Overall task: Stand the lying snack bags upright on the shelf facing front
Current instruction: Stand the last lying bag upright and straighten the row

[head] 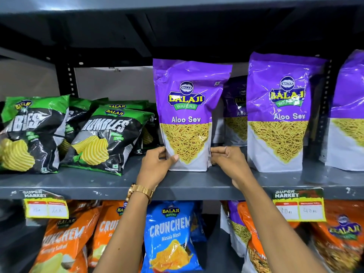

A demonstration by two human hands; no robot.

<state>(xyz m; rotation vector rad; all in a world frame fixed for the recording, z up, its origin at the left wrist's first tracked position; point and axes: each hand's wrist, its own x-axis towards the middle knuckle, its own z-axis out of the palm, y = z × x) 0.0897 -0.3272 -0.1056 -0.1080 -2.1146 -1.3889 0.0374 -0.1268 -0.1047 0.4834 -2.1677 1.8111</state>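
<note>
Purple Aloo Sev bag (187, 115) is upright, front face out, sitting mid-shelf right near the front edge of the grey shelf (88, 184). Left hand (157, 164) is clamped on its lower left side, thumb across the white bottom panel, fingers wrapped behind. Right hand (228, 160) is pinching the lower right edge, fingers curled shut on the seam; ring on one finger. Gold watch (140, 192) on the left wrist, sitting over the shelf lip.

Just right of it, a 2nd Aloo Sev bag (277, 113) also stands upright near the front edge, w/ a gap between the two. In that gap, further back, a 3rd purple bag (235, 111) stands in shadow, prob. the same product, label only partly readable. Another purple bag (348, 113) is cut off at the shelf's right end.

Toward the left end, green-black Rumbles bags (102, 138) lean back at a slant, a few stacked behind each other.

Yellow price tags (298, 205) hang off the front lip, left and right. Shelf below: blue Crunchem bag (169, 233) between the forearms, orange bags (65, 239) either side.
</note>
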